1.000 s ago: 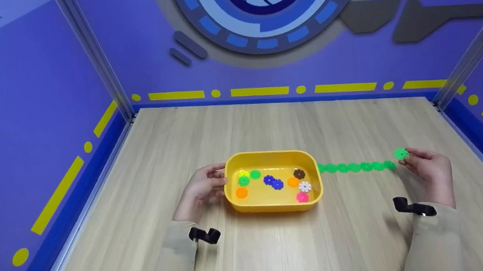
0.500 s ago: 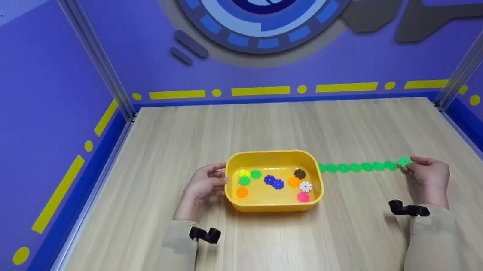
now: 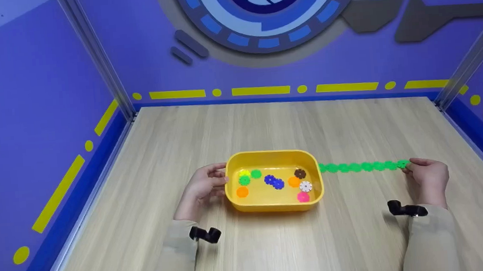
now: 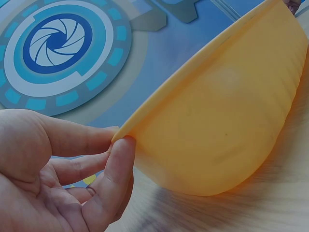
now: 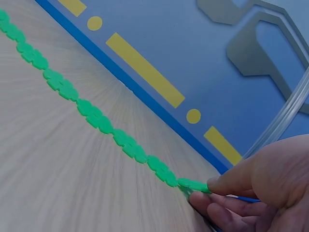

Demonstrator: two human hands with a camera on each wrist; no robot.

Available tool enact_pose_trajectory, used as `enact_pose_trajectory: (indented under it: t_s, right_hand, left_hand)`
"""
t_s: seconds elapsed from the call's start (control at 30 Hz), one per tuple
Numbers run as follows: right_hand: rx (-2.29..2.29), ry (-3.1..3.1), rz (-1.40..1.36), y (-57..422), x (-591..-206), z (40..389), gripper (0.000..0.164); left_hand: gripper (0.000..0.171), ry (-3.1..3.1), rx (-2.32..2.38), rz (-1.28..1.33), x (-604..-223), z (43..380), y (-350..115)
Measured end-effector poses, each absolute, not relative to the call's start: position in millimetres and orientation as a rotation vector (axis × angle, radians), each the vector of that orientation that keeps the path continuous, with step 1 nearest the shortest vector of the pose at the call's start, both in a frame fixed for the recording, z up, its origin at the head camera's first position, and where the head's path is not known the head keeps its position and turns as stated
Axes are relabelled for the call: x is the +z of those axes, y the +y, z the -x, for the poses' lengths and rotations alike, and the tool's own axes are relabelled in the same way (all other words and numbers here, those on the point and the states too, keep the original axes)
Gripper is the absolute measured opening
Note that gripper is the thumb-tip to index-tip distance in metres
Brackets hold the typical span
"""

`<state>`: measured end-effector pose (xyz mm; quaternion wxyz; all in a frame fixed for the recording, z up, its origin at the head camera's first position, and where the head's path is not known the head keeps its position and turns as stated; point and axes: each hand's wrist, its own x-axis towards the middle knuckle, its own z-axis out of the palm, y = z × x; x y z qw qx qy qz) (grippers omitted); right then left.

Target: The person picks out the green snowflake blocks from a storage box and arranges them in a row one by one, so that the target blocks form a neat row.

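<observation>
A yellow plastic tub (image 3: 277, 206) stands mid-table, and my left hand (image 3: 202, 184) pinches its left rim between thumb and fingers, as the left wrist view shows close up. From behind the tub's right side a row of green notched discs (image 3: 356, 167) runs rightward across the table. At the row's right end my right hand (image 3: 430, 176) pinches one more green notched disc (image 5: 194, 185) between thumb and fingers. In the right wrist view that disc tilts slightly, its near edge right at the last disc of the row.
Inside the tub lie several loose notched discs: blue (image 3: 277, 184), orange (image 3: 242, 192), white (image 3: 306, 186), brown (image 3: 299, 173), pink (image 3: 303, 197), plus green and yellow ones. Purple-blue walls (image 3: 237, 75) with yellow marks border the wooden table (image 3: 267, 129) at back and sides.
My right hand has brought the green disc left and down to the row's right end. The left hand and the tub have stayed in place.
</observation>
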<state>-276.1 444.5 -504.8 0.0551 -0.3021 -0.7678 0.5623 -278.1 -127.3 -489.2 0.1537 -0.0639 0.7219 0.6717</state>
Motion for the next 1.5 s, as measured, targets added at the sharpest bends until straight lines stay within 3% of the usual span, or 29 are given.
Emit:
enact_pose_trajectory:
  t_s: [0.27,0.83,1.3,1.5]
  right_hand:
    - [1.407,-2.493,0.934,445.1,-499.3,272.1,0.046]
    - [1.361,-2.516,0.953,444.5,-494.1,268.9,0.046]
    - [1.551,-2.42,0.846,435.7,-484.7,270.9,0.047]
    - [1.677,-2.369,0.803,429.8,-474.5,274.3,0.039]
  left_hand:
    - [0.052,2.078,1.91,0.195,-489.2,280.5,-127.3]
    - [0.052,2.055,1.921,0.163,-489.2,279.6,-127.5]
    - [0.054,2.048,1.919,0.179,-489.9,279.0,-127.7]
    - [0.053,2.043,1.931,0.167,-489.6,279.6,-127.8]
